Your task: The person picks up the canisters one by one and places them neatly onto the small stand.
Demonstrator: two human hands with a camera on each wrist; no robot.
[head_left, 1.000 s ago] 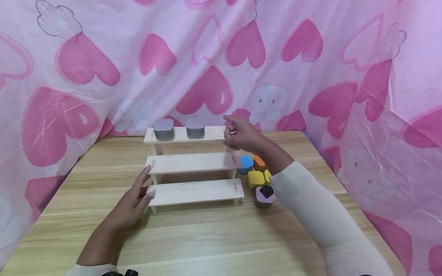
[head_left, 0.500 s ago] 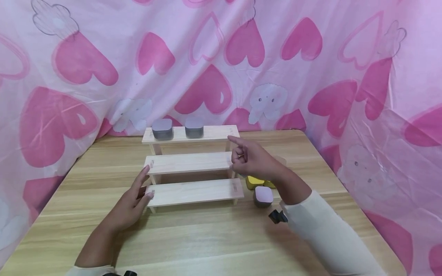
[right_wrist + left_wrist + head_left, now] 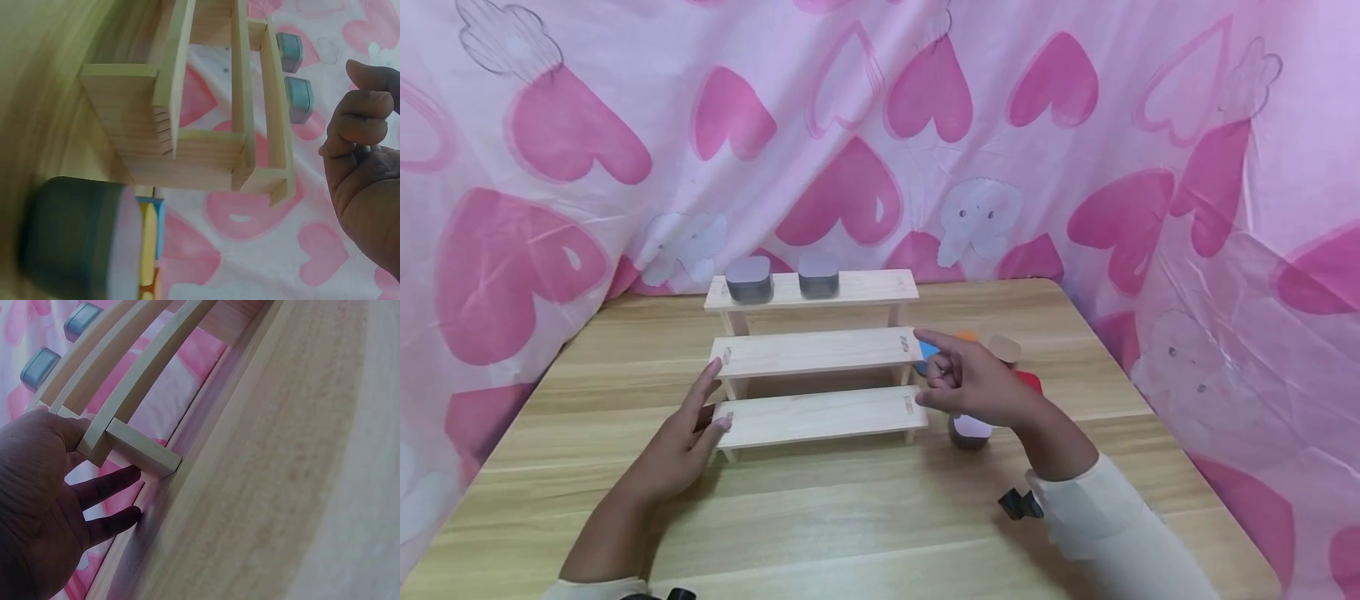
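Observation:
A pale wooden three-tier shelf (image 3: 823, 417) stands mid-table. On its top tier are two grey rounded-square blocks (image 3: 748, 280), placed at the left and near the middle. My left hand (image 3: 677, 450) touches the shelf's left end, thumb at the bottom tier and index finger at the middle one; in the left wrist view two fingers stretch past the shelf's leg (image 3: 144, 447). At the right end hovers my right hand (image 3: 985, 379), holding nothing, index finger and thumb stretched toward the two lower tiers, other fingers curled. In front of it sits a lilac-topped block (image 3: 972, 430).
Beyond and partly under my right hand lie blue (image 3: 927, 357), orange (image 3: 967, 336), beige (image 3: 1004, 348) and red (image 3: 1030, 381) blocks. A yellow block (image 3: 149, 244) shows in the right wrist view. A pink heart-print curtain (image 3: 850, 100) hangs around the wood-grain table (image 3: 820, 525).
My right hand has come down and slightly right, from the top tier's right end past the middle tier to beside the two lower ones. The left hand stays at the shelf's left end.

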